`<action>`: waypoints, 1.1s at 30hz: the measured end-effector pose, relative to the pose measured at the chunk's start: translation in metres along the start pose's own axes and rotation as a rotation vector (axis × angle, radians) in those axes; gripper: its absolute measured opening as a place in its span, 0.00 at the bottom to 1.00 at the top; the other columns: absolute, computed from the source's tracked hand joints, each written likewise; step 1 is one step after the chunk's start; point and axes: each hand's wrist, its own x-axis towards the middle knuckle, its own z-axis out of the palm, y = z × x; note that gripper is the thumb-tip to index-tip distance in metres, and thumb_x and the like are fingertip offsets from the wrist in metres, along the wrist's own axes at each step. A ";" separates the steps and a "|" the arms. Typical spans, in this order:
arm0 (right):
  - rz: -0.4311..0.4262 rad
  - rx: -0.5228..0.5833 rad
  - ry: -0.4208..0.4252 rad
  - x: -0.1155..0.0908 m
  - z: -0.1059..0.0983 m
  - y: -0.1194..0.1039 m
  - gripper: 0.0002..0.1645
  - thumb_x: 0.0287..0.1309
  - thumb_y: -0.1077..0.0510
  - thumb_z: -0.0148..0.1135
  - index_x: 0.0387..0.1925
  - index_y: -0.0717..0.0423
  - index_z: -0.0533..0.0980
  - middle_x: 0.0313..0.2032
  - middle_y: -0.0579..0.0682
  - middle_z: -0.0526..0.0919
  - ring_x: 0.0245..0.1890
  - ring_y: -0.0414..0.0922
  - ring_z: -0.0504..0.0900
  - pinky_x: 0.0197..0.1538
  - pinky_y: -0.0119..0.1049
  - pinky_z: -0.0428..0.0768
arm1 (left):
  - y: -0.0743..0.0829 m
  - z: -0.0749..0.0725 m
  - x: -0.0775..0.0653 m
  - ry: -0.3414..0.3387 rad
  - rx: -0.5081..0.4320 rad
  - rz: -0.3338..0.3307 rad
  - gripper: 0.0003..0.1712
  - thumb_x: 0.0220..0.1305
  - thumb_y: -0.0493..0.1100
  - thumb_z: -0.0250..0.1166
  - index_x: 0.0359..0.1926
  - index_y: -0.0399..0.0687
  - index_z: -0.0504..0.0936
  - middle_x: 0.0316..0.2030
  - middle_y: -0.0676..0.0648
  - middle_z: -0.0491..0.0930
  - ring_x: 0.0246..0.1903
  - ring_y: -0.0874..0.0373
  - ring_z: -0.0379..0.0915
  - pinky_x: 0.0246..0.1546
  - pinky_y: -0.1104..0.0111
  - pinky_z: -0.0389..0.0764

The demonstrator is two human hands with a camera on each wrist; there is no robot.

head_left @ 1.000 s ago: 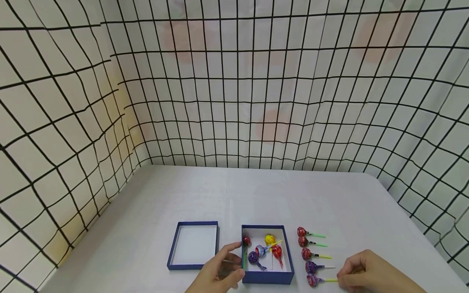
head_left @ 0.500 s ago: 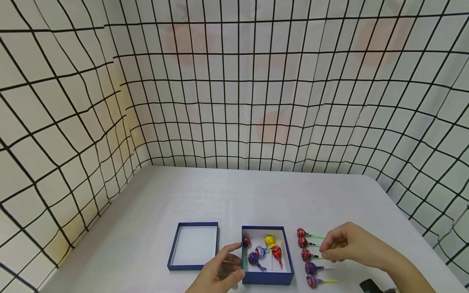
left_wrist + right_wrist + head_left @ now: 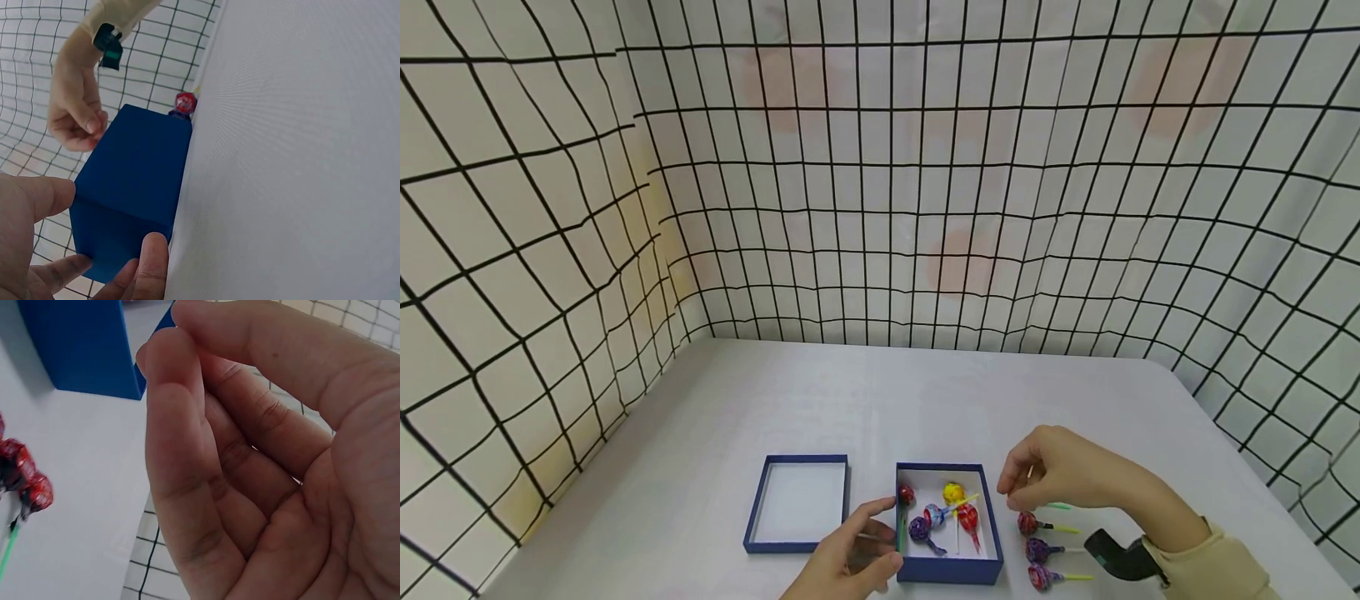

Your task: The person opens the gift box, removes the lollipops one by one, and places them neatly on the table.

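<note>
5 lollipops in view inside the blue box (image 3: 950, 572), between the hands: a red lollipop (image 3: 906, 495) along the wall nearest the left hand (image 3: 833, 567), then, further toward the right hand (image 3: 1058, 467), a purple lollipop (image 3: 919, 529), a blue lollipop (image 3: 932, 515), a yellow lollipop (image 3: 953, 492) and another red lollipop (image 3: 967, 515).

Over the last 1 second, has carried the right hand away from the near end of the row on the worktop (image 3: 925, 400), past its red candies, to just beside the box's right wall. Holds thumb and fingers curled there, tips close together, with nothing seen between; cannot tell whether touching the wall. Has kept the left hand in place, fingers loosely spread and touching the box's left side, apparently to steady it. Hands well apart, box between.

Has left behind, below the right hand, a yellow-sticked red lollipop (image 3: 1027, 523), a dark purple lollipop (image 3: 1037, 549) and, nearest the body, a pink-purple lollipop (image 3: 1041, 576). Partly hides a green stick (image 3: 1060, 506) under that hand; shows 2 red heads (image 3: 37, 490) plainly in the right wrist view. Also has a shallow lid (image 3: 797, 507) left of the left hand, untouched.

Judging by this, seems finished with adjusting the pink-purple end of the row and turned back toward the box's contents, with laying-out perhaps half done.
</note>
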 end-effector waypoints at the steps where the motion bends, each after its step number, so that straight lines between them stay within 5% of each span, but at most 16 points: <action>1: 0.002 -0.015 -0.001 0.003 0.000 -0.003 0.03 0.58 0.59 0.77 0.34 0.49 0.88 0.28 0.41 0.89 0.27 0.37 0.83 0.31 0.31 0.82 | 0.000 0.000 0.000 0.000 -0.001 -0.001 0.36 0.77 0.49 0.68 0.79 0.45 0.68 0.54 0.42 0.81 0.51 0.50 0.84 0.43 0.66 0.89; 16: -0.003 -0.144 -0.056 0.039 0.012 -0.022 0.05 0.56 0.65 0.78 0.31 0.52 0.89 0.30 0.39 0.86 0.22 0.38 0.80 0.26 0.31 0.80 | -0.001 0.001 0.000 0.003 -0.005 0.007 0.36 0.77 0.48 0.68 0.79 0.46 0.68 0.53 0.42 0.80 0.51 0.50 0.84 0.42 0.67 0.88; 33: 0.055 -0.335 -0.021 0.055 0.034 -0.032 0.10 0.52 0.68 0.80 0.26 0.52 0.87 0.25 0.42 0.87 0.18 0.38 0.78 0.27 0.31 0.80 | -0.004 -0.001 0.002 -0.003 -0.016 0.026 0.36 0.77 0.48 0.67 0.78 0.44 0.68 0.53 0.42 0.81 0.50 0.52 0.84 0.42 0.67 0.89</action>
